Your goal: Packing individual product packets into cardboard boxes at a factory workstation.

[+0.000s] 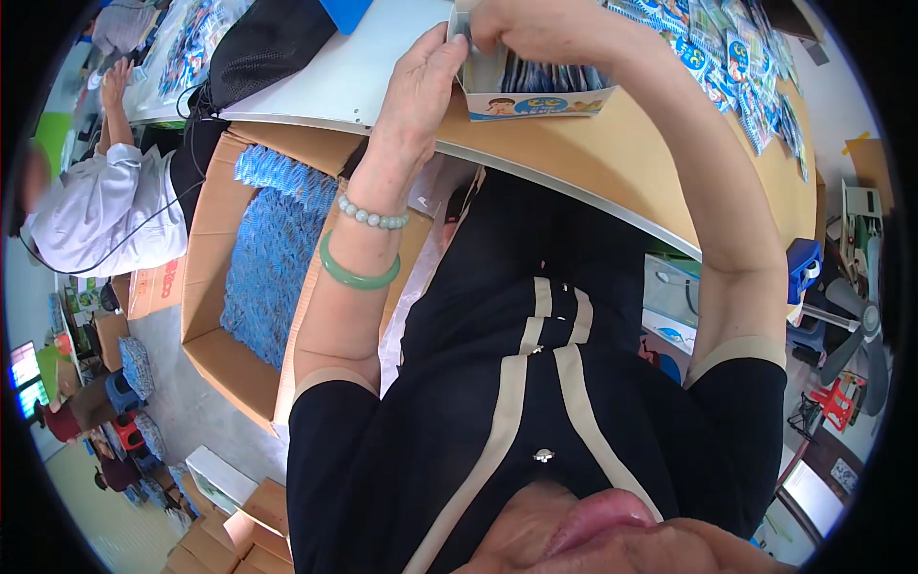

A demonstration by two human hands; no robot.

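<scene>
A small white printed carton point(535, 105) with a blue and yellow front stands on the table near its front edge. Flat packets point(555, 77) are packed upright in a row inside it. At the carton's left end, my left hand point(428, 81) grips the wall, with the thumb over the edge. My right hand point(535, 27) reaches over the carton from the far side. Its bent fingers dip into the left part, beside the packets. Whatever those fingertips hold is hidden.
Loose blue and white packets point(736, 67) lie piled on the table point(660, 163) at right. A large cardboard box point(215, 249) full of blue packets stands at left below the edge. A black bag point(268, 57) rests at back left. A person point(110, 210) in white sits farther left.
</scene>
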